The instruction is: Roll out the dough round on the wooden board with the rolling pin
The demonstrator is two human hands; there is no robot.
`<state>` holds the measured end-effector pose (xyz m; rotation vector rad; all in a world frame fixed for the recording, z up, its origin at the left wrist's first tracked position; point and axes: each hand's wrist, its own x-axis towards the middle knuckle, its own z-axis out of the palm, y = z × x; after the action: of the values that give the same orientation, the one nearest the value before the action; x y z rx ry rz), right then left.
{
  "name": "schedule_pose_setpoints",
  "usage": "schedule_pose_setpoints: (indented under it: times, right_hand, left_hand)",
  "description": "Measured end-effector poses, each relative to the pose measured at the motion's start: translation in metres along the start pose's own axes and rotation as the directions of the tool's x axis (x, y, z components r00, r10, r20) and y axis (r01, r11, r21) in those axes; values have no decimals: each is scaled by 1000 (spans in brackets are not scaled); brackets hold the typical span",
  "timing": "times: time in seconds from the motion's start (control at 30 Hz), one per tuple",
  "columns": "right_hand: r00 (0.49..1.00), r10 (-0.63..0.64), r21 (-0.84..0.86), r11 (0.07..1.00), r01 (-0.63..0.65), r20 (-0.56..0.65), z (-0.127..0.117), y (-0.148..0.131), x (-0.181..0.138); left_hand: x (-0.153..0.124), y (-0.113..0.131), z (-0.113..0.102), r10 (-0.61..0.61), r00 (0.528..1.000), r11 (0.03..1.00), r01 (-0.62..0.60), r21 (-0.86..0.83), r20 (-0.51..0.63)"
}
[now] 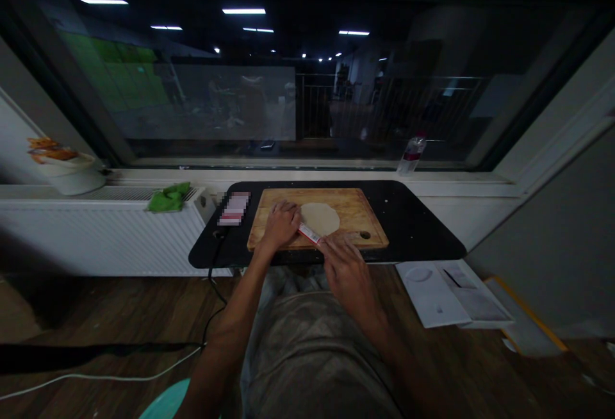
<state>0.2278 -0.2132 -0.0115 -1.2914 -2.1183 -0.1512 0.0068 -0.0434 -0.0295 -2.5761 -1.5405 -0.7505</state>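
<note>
A wooden cutting board lies on a small black table. A flat round of pale dough rests on the board's middle. A thin rolling stick with a red and white wrapping lies across the dough's near left edge. My left hand is curled over the stick's far left end, on the board. My right hand lies with fingers stretched out flat on the stick's near right end, at the board's front edge.
A blurred red and white packet sits on the table left of the board. A plastic water bottle stands on the window sill. A green cloth lies on the radiator. White papers lie on the wooden floor at right. Cables trail left.
</note>
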Motion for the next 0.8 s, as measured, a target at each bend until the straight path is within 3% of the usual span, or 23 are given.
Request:
schedule_pose_setpoints:
  times: [0.33,0.5,0.8]
  right_hand:
    - [999,-2,84,996,6,-45,16,2,-1]
    - [998,-5,133,991,14,-67,15,5,3]
    - [998,50,84,995,-53,43,2,10,21]
  left_hand:
    - [-6,-11,4,24,999,998,-27,-59,-43]
    - [-8,-11,5,-35,995,993,24,-118,-93]
    - [-9,-18,14,-58,992,994,47,-102,-110]
